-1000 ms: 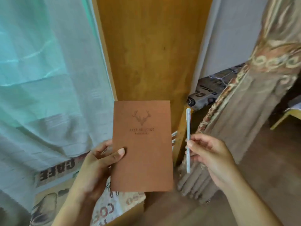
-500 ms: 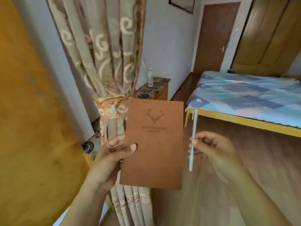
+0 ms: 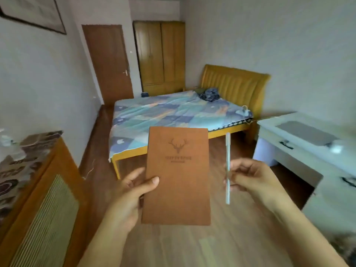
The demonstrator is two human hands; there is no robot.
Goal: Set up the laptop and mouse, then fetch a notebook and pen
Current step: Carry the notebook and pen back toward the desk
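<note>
A brown notebook with a stamped deer head is held upright in front of me by my left hand, thumb across its left edge. My right hand grips a slim pale pen upright, just right of the notebook. On the white desk at the right lies a closed grey laptop, and a blurred white mouse sits beside it.
A bed with a patterned blue cover stands ahead, with wooden floor between it and me. A wooden cabinet with a patterned cloth is at the left. A brown door and a wardrobe are at the back.
The view has swung right, from the curtain and window side to the bed and white desk. Both hands keep the same hold on notebook and pen.
</note>
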